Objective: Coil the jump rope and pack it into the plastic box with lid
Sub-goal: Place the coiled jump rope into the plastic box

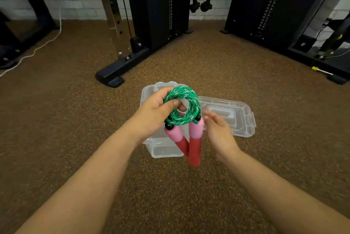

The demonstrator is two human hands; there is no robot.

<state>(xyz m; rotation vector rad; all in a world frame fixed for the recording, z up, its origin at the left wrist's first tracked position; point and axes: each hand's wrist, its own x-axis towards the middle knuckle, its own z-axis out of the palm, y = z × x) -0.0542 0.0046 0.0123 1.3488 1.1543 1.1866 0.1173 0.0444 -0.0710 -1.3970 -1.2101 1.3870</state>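
Observation:
The green braided jump rope (191, 101) is wound into a tight ring, and its two pink-and-red foam handles (195, 143) hang down from it. My left hand (157, 109) is shut on the coil, thumb across its front and fingers through the ring. My right hand (217, 129) hovers just right of the handles with fingers apart, holding nothing. Under the rope the clear plastic box (162, 150) stands open on the floor. Its clear lid (234, 116) lies flat beside it on the right.
Brown speckled rubber flooring (75, 120) surrounds the box. A black gym rack foot (113, 76) sits just beyond the box to the left. Weight-stack machines (265, 6) stand at the back and right, and a white cord (37, 48) trails at far left.

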